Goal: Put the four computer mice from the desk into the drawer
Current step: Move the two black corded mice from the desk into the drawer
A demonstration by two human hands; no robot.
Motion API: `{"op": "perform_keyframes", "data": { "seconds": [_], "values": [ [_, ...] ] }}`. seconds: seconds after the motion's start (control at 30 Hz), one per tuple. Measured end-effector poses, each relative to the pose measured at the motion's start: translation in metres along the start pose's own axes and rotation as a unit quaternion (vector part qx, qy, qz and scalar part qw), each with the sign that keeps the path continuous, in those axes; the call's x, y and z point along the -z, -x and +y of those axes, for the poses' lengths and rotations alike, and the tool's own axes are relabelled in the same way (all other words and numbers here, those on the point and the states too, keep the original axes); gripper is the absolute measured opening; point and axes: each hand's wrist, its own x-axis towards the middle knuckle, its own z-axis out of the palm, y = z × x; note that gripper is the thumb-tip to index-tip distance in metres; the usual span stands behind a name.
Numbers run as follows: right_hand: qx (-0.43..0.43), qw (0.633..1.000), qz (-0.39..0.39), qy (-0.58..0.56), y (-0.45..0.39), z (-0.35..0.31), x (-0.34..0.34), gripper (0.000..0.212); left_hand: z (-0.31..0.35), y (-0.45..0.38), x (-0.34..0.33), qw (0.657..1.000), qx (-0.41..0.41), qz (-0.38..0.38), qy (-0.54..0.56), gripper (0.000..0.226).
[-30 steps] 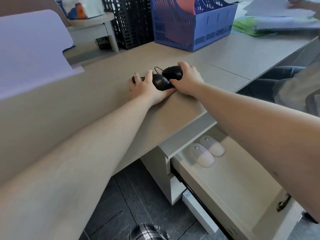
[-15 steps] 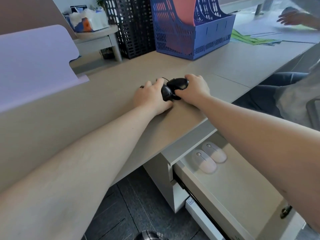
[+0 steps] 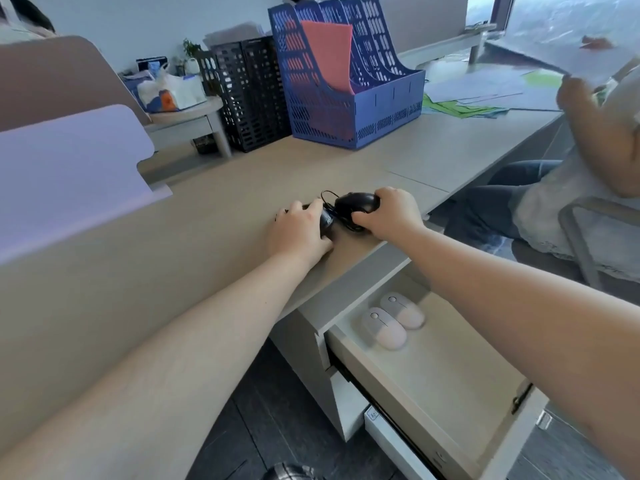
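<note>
Two black corded mice lie side by side near the front edge of the desk [image 3: 214,216]. My left hand [image 3: 299,233] covers the left black mouse [image 3: 326,220], fingers closed over it. My right hand [image 3: 389,214] grips the right black mouse [image 3: 356,202], whose cable loops up between the two. Below the desk edge the drawer [image 3: 446,372] stands pulled open. Two pale pink mice [image 3: 382,328] [image 3: 403,310] rest side by side at its back left.
A blue file rack [image 3: 346,98] and black mesh racks [image 3: 246,95] stand at the back of the desk. Loose papers [image 3: 485,91] lie at the far right. Another person sits on the right, arm raised [image 3: 602,133]. A lilac panel [image 3: 65,168] stands at the left.
Both hands have drawn the two black mice toward the desk's front edge, and my left hand has closed further over its mouse. The camera has tilted up.
</note>
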Motion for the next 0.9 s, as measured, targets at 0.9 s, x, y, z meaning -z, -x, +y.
{"op": "perform_keyframes", "data": {
  "seconds": [0.9],
  "values": [
    [-0.07,0.983,-0.145,0.092,0.149,0.175,0.042,0.037,0.153,0.174,-0.11,0.963,-0.166,-0.187,-0.1,0.04]
  ]
}}
